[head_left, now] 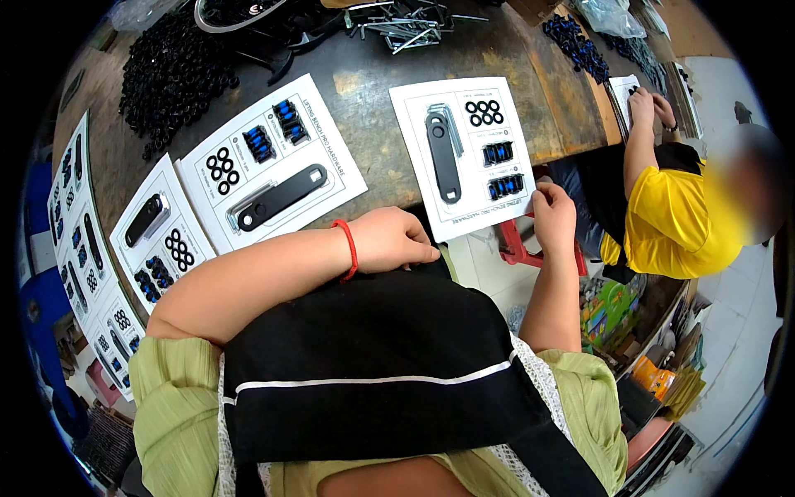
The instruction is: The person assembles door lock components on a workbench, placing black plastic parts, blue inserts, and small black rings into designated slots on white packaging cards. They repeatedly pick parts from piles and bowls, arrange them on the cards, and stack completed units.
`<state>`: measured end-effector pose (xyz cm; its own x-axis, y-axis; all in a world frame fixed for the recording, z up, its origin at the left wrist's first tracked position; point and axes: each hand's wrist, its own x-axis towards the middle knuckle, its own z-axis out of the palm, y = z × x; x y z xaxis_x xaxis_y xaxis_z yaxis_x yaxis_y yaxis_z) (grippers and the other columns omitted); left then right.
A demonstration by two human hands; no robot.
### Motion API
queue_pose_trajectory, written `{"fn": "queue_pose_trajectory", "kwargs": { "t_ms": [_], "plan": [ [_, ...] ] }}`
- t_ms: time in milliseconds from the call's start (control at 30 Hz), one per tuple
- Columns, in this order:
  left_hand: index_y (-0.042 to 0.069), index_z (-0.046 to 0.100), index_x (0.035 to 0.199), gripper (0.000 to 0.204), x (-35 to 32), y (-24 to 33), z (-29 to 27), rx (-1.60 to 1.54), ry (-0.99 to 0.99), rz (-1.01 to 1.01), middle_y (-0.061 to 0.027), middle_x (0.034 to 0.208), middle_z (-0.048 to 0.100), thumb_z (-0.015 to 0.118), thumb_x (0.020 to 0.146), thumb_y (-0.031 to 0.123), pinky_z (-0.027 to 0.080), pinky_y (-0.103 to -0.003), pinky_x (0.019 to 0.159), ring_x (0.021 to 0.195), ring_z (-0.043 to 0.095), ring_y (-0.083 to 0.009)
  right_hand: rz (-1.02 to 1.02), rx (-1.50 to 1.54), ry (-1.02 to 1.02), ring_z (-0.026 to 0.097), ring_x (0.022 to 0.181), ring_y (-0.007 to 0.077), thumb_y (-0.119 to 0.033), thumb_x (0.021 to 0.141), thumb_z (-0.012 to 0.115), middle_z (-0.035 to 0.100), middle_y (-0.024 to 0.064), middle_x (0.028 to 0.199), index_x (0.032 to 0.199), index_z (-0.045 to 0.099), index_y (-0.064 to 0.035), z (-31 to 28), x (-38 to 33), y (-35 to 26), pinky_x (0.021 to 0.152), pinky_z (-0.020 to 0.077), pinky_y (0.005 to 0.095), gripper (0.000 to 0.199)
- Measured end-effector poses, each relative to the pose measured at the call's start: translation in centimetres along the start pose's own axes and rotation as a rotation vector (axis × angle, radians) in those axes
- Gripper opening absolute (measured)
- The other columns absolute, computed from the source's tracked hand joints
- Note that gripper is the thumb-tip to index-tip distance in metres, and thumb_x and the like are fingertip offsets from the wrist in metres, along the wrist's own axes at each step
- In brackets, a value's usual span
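Observation:
In front of me a white hardware card [465, 211] overhangs the table's near edge. It carries a flat black bar [445, 166], silver hex keys [455, 124] beside the bar, several black rings [484, 113] and two groups of black-and-blue bolts [498, 153]. My right hand [554, 217] is closed on the card's lower right edge, thumb and fingers pinching it. My left hand [396, 238], a red cord at its wrist, lies against my black apron [373, 348], close to the card's lower left corner. Its fingers are curled together; what they hold, if anything, is hidden.
Similar filled cards [331, 189] lie to the left, some overlapping. Farther back are a black heap of small parts [178, 74], loose hex keys [414, 29] and blue-marked bolts [575, 51]. A person in a yellow top [683, 215] works at the right, over a red stool [522, 248].

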<state>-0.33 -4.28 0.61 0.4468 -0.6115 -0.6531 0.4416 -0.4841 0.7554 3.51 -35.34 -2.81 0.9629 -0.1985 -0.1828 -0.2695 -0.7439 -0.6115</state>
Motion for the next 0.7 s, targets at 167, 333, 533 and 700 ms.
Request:
{"fn": "queue_pose_trajectory", "kwargs": {
  "t_ms": [167,333,533,700],
  "plan": [
    [0.001,0.062,0.119,0.038,-0.3,-1.4,1.3,-0.298,-0.082,-0.089,-0.0041,0.093,0.068,0.062,0.092,0.028,0.046,-0.021,0.065,0.077,0.060,-0.0076,0.055,0.187,-0.087,0.060,0.068,0.0135,-0.009,0.084,0.061,0.067,0.0095,0.079,0.097,0.065,0.0067,0.8,-2.7,-0.3,0.065,0.0481,0.0272,0.021],
    [-0.003,0.044,0.135,0.050,0.0,-2.1,2.9,-0.741,-0.049,-0.191,-0.0131,0.114,0.064,0.056,0.097,0.027,0.046,-0.017,0.066,0.095,0.064,-0.0102,0.176,0.397,-0.221,0.056,0.062,0.0097,-0.007,0.084,0.061,0.063,0.0039,0.073,0.093,0.063,0.0039,1.4,-5.0,-0.5,0.058,0.0445,0.0238,0.014],
    [0.005,0.048,0.130,0.037,1.3,-3.4,3.9,-1.117,0.036,-0.107,-0.0109,0.123,0.060,0.048,0.101,0.028,0.048,-0.018,0.072,0.105,0.061,-0.0116,0.203,0.458,-0.373,0.054,0.058,0.0093,-0.010,0.085,0.064,0.061,0.0034,0.070,0.087,0.063,0.0022,2.6,-7.0,-1.8,0.054,0.0427,0.0236,0.013],
    [0.004,0.051,0.127,0.034,1.5,-2.9,3.8,-1.186,0.087,-0.081,-0.0102,0.123,0.060,0.042,0.103,0.027,0.051,-0.020,0.079,0.108,0.059,-0.0117,-0.074,0.124,-0.104,0.060,0.064,0.0208,-0.015,0.085,0.063,0.065,0.0103,0.073,0.088,0.065,0.0050,0.5,-2.9,-2.7,0.063,0.0480,0.0320,0.020]
  ]
}}
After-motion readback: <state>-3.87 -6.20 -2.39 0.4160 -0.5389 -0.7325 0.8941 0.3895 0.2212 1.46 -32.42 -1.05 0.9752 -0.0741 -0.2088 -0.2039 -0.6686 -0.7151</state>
